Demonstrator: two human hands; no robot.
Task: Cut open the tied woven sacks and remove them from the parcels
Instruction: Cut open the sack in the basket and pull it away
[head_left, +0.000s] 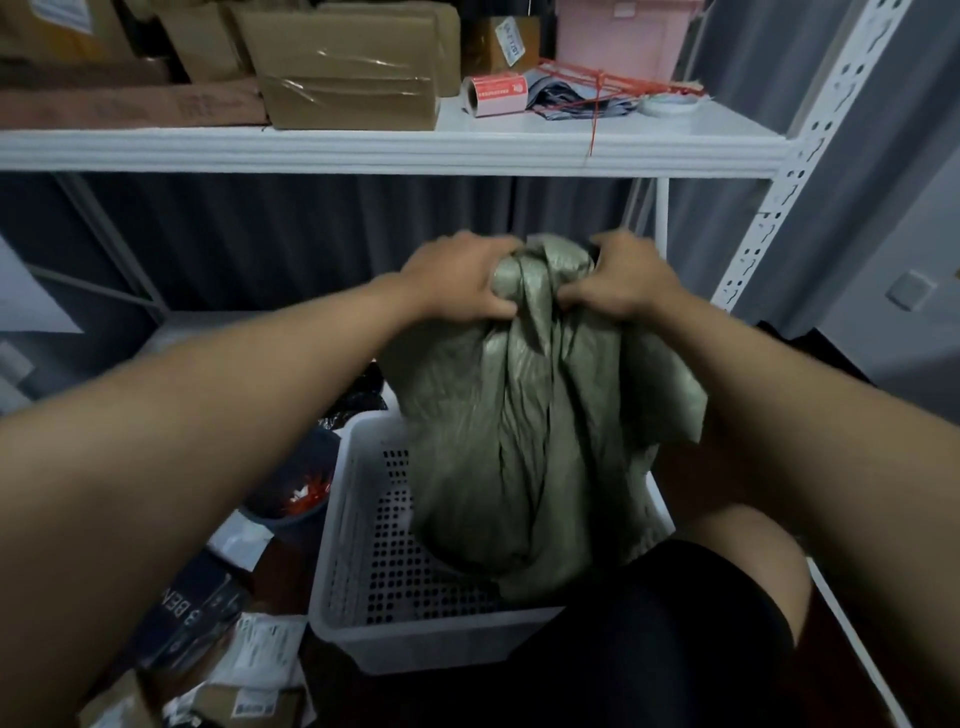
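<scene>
shelf (363, 148): white board on a perforated white upright | left end: stacked cardboard boxes (348, 78), one taped | right half: roll of red labels (493, 96), grey bags tied with red string (587, 98), tape roll (667, 106) near right edge | floor (841, 670): white perforated basket (374, 571), labelled parcels (254, 660) at its left

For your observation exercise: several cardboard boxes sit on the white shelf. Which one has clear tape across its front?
The wide brown box at the shelf's front edge, just left of the red label roll; shiny clear tape crosses its face.
</scene>
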